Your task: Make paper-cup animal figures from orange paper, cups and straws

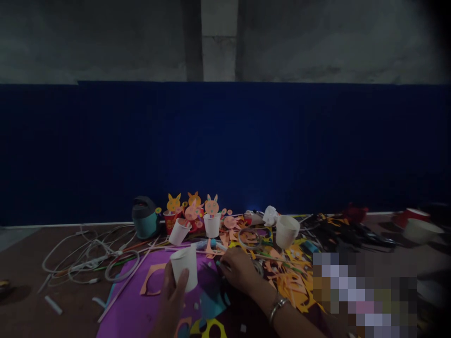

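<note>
My left hand [173, 286] is wrapped round a white paper cup [188, 267], which tilts slightly above a purple sheet [130, 281]. To the right of the cup, my right hand [241, 270], with a bracelet at the wrist, has its fingers curled together. A small pale-green tip shows by its fingertips, too small to name. Behind the hands, a white cup with a pink paper rabbit face [212, 206] stands upright. Another white cup [180, 231] beside it leans over, near red cups [169, 220] with orange animal faces.
Orange and yellow paper scraps [291, 286] lie heaped on the right. White cables [81, 258] coil at the left, near a teal-and-dark container [146, 220]. An off-white cup [287, 231] stands right of centre, near a roll of tape [250, 238]. A blue wall panel [225, 150] rises behind.
</note>
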Tool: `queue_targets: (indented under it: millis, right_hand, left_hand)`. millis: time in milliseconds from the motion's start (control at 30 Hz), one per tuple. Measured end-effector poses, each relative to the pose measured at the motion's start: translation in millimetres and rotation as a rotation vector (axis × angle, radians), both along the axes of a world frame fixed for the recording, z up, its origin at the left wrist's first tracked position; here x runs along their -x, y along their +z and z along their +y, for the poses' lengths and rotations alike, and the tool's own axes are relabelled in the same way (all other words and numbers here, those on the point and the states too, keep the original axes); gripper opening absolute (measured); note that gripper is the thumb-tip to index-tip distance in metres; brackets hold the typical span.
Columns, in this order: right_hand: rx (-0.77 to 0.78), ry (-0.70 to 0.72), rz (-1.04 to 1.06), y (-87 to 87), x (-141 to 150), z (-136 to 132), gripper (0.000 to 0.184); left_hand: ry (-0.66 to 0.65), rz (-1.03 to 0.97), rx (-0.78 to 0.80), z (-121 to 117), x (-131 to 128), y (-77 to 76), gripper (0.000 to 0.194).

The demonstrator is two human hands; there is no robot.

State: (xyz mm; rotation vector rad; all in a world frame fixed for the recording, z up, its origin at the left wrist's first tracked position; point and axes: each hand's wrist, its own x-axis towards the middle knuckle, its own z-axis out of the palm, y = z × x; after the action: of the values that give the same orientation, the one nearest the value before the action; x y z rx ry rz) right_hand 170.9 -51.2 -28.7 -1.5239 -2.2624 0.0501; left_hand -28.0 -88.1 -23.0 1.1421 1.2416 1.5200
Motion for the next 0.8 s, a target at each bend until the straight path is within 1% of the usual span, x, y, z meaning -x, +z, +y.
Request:
queue_targets:
  millis: [167,267,300,400,533,600,667,733,800]
  right_hand:
    - [-0.046,0.025,0.025,6.5,2,-6,0.022]
    - [-0.038,0.059,-0.009,8.3,7,-12,0.018]
    - [-0.016,0.081,-0.038,7.8,10,-14,0.016]
    - [0.044,0.115,-0.131,3.3,20,-20,0.020]
    - [0.092,0.041,-0.183,-5.0,28,-24,0.024]
    - [0.099,-0.016,-0.113,-7.2,29,-23,0.030]
    - [0.068,-0.039,0.059,-6.8,28,-22,0.034]
    - [0.015,-0.034,0.290,-4.0,26,-19,0.028]
    - [-0.019,-0.010,0.513,-0.7,24,-16,0.019]
  left_hand:
    - [-0.017,0.035,0.009,0,0,-1.1,0.056]
    - [-0.008,-0.006,0.010,1,-2,-0.1,0.059]
    - [-0.003,-0.014,0.016,1,-3,0.0,0.059]
    - [-0.024,-0.008,0.015,2,-2,-1.9,0.058]
    - [-0.093,0.026,-0.023,3,1,-7.8,0.052]
    - [-0.095,0.026,-0.009,3,2,-8.5,0.049]
    - [-0.069,0.023,0.018,2,2,-6.4,0.050]
    - [-0.052,0.027,0.028,1,1,-2.4,0.052]
    - [-0.069,0.030,0.017,0,0,1.9,0.053]
